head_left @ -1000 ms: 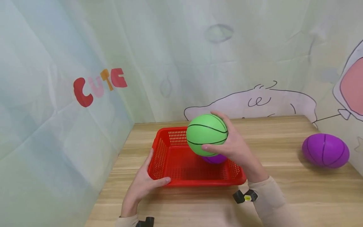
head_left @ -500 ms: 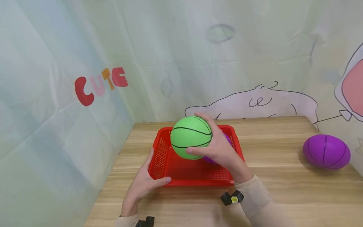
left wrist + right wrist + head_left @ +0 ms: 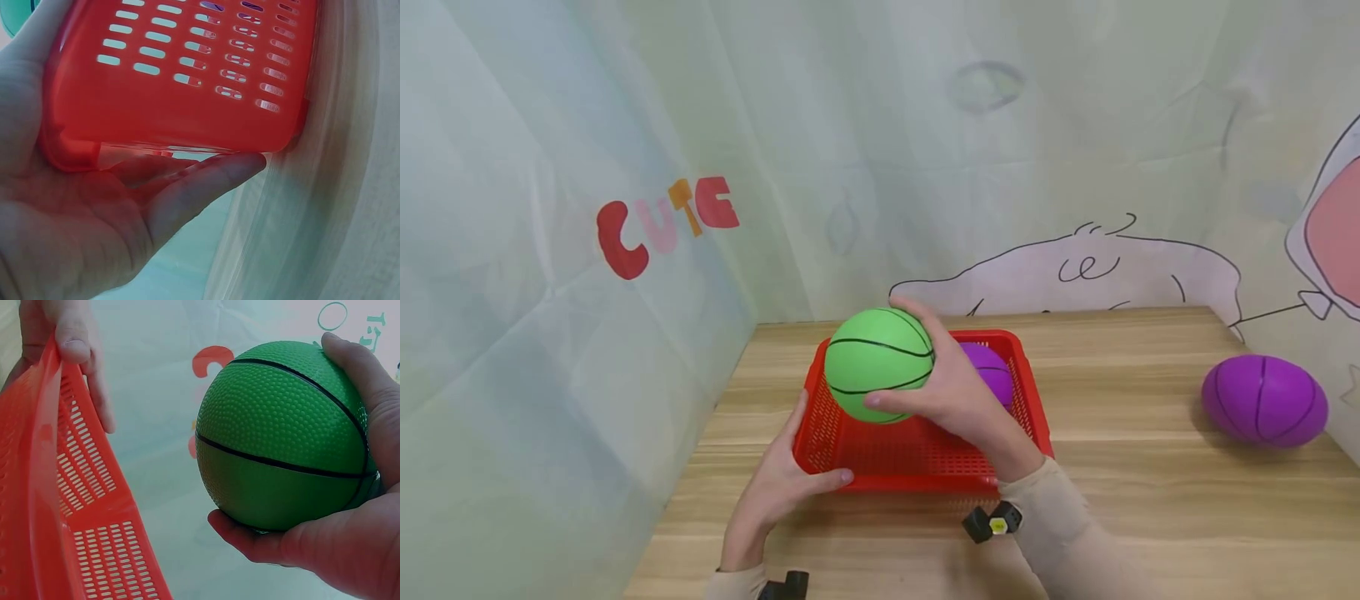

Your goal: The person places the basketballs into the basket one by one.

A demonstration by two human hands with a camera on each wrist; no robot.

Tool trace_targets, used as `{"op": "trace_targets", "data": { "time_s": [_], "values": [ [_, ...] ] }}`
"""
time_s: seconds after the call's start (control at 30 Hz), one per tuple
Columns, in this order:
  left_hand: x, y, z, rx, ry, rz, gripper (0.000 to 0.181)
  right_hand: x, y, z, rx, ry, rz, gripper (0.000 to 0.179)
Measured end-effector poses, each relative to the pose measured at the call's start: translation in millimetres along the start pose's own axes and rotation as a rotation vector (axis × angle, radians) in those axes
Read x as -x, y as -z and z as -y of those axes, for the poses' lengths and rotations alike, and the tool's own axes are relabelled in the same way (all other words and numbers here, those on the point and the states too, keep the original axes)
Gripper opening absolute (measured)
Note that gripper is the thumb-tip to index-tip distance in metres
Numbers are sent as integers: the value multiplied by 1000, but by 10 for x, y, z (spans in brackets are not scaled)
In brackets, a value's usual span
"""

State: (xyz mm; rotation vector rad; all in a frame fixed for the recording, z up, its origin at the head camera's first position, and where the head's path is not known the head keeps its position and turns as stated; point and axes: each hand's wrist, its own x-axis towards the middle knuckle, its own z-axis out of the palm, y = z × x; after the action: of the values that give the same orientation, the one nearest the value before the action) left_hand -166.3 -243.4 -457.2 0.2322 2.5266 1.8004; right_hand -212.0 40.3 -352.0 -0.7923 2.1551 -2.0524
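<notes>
A small green basketball (image 3: pixel 872 362) with black lines is gripped by my right hand (image 3: pixel 958 396), thumb across the near side and fingers round the far side. It hangs over the left part of a red perforated plastic basket (image 3: pixel 917 483). In the right wrist view the ball (image 3: pixel 275 437) appears apart from the basket wall (image 3: pixel 94 465). My left hand (image 3: pixel 778 479) holds the basket's near left corner, its thumb on the front rim and its fingers along the left side. Inside the basket at right lies a purple ball (image 3: pixel 992 375), partly hidden behind my right hand.
Another purple ball (image 3: pixel 1262 400) with dark lines lies on the wooden table (image 3: pixel 1120 500) at the right. A printed cloth backdrop (image 3: pixel 820 167) closes off the back and left sides of the table.
My right hand has carried the green basketball leftward across the basket, uncovering more of the purple ball inside. My left hand has stayed at the basket's corner.
</notes>
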Motion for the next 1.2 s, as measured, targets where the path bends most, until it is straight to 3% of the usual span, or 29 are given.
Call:
{"op": "trace_targets", "data": {
  "time_s": [0.27, 0.5, 0.87, 1.2],
  "values": [
    [6, 20, 6, -13, -1, 3, 134, -22, -85, -125, 31, -58, 43, 108],
    [0, 23, -1, -17, -10, 2, 133, -8, -192, -262, 157, -166, 33, 108],
    [-13, 12, 13, 9, -30, 19, 133, 31, -356, -394, 331, -255, 83, 111],
    [-9, 12, 16, -9, -18, 15, 136, 79, -408, -463, 431, -248, 202, 102]
  ]
}}
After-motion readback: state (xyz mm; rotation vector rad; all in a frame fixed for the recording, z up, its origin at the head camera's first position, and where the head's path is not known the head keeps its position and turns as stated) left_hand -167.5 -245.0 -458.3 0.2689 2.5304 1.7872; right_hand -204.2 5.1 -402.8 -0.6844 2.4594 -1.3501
